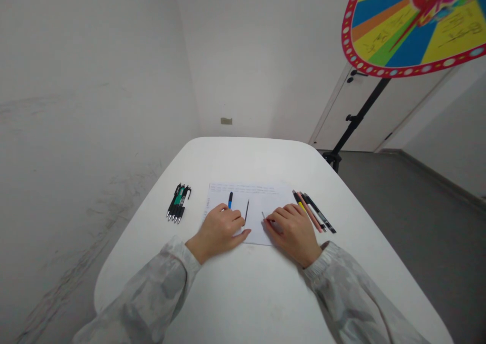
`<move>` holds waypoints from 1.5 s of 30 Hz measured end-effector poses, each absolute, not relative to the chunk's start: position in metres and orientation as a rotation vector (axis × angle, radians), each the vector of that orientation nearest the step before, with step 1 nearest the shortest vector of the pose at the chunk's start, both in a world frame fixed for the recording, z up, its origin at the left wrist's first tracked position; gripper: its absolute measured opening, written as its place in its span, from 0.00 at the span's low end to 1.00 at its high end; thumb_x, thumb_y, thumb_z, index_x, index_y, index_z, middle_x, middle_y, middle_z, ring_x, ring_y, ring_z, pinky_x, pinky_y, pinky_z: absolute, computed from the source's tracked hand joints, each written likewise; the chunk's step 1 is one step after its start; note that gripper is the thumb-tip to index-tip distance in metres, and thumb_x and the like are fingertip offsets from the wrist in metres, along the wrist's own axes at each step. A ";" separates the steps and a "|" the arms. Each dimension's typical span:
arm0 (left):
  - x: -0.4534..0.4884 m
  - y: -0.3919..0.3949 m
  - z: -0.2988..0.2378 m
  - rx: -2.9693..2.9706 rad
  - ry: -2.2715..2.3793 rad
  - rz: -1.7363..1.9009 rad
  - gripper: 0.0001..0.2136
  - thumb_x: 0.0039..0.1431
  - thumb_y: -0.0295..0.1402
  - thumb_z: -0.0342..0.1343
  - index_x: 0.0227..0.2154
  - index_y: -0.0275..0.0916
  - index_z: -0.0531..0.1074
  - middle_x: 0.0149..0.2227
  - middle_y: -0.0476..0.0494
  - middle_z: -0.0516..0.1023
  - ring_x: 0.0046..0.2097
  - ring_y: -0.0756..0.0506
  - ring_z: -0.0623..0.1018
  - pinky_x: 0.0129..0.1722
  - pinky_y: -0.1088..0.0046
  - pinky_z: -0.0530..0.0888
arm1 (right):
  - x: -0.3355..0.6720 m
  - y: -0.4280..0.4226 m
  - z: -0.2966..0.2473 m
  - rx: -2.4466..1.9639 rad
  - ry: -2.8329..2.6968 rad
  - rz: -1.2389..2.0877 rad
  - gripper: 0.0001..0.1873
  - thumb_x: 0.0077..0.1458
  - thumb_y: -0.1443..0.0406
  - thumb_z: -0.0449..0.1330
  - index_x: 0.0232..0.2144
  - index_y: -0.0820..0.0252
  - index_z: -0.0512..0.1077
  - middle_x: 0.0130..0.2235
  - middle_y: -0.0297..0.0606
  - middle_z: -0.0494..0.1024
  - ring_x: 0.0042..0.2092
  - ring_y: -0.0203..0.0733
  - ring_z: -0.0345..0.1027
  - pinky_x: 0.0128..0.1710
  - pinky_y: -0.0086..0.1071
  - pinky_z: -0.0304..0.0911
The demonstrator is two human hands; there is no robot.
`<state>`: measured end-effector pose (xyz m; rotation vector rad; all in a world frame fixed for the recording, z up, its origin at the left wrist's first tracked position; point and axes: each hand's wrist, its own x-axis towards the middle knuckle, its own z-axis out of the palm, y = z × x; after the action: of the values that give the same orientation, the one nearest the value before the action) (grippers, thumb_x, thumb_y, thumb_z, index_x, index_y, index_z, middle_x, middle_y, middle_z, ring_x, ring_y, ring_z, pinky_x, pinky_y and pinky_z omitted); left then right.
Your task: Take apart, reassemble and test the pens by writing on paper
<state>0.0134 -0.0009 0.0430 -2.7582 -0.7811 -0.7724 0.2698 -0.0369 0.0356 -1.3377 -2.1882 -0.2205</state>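
Note:
My left hand (222, 230) rests on the sheet of paper (255, 236), fingers bent and thumb apart from them. Just past its knuckles, a blue pen part with a black end (230, 200) sticks out; its lower portion is hidden by the hand. A slim dark pen refill (247, 210) lies by the left fingertips; whether they touch its lower end is unclear. Over the paper's right side, my right hand (294, 231) is closed in a pinch. A thin, grey-tipped piece (263, 215) pokes out from those fingers, mostly hidden, so its kind cannot be made out.
Several black and green pens (177, 203) lie side by side on the white table (243, 161) at left. More pens, black and pink (312, 212), lie beyond my right hand. A colourful prize wheel (402, 30) on a black stand (357, 121) stands past the table's right edge.

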 end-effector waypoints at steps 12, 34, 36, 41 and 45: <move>0.005 0.006 0.041 -2.806 -0.862 -0.851 0.04 0.71 0.31 0.60 0.40 0.42 0.80 0.39 0.44 0.83 0.40 0.43 0.80 0.48 0.58 0.72 | 0.274 -0.037 0.035 -1.341 -2.106 -0.164 0.07 0.64 0.66 0.63 0.43 0.53 0.80 0.49 0.43 0.84 0.51 0.56 0.72 0.58 0.54 0.64; -0.006 0.019 0.031 -2.721 -1.110 -1.166 0.03 0.68 0.28 0.61 0.40 0.42 0.79 0.40 0.46 0.84 0.42 0.44 0.82 0.47 0.60 0.74 | 0.285 -0.026 0.019 -1.382 -2.122 -0.124 0.09 0.66 0.66 0.62 0.46 0.53 0.79 0.61 0.47 0.80 0.65 0.60 0.70 0.72 0.66 0.54; -0.006 0.019 0.030 -2.712 -1.125 -1.175 0.03 0.68 0.28 0.62 0.41 0.42 0.79 0.40 0.46 0.84 0.42 0.44 0.82 0.47 0.60 0.74 | 0.285 -0.026 0.019 -1.359 -2.122 -0.082 0.08 0.66 0.65 0.62 0.46 0.53 0.79 0.61 0.46 0.80 0.65 0.59 0.70 0.72 0.66 0.54; -0.006 0.021 0.030 -2.635 -1.249 -1.224 0.02 0.69 0.29 0.62 0.40 0.42 0.79 0.39 0.46 0.83 0.41 0.44 0.81 0.48 0.61 0.74 | 0.285 -0.026 0.019 -1.282 -2.127 -0.020 0.08 0.69 0.63 0.61 0.48 0.52 0.79 0.62 0.45 0.79 0.66 0.57 0.70 0.72 0.65 0.54; -0.005 0.021 0.032 -2.594 -1.319 -1.253 0.03 0.70 0.30 0.61 0.39 0.42 0.79 0.39 0.47 0.83 0.37 0.46 0.79 0.46 0.62 0.73 | 0.281 -0.023 0.021 -1.249 -2.164 -0.018 0.09 0.68 0.63 0.62 0.49 0.52 0.78 0.63 0.45 0.79 0.67 0.57 0.69 0.73 0.65 0.53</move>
<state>-0.0052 0.0213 0.0320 -2.5943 -1.3186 -1.2534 0.2810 -0.0232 0.0207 -1.2488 -2.1635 -0.0183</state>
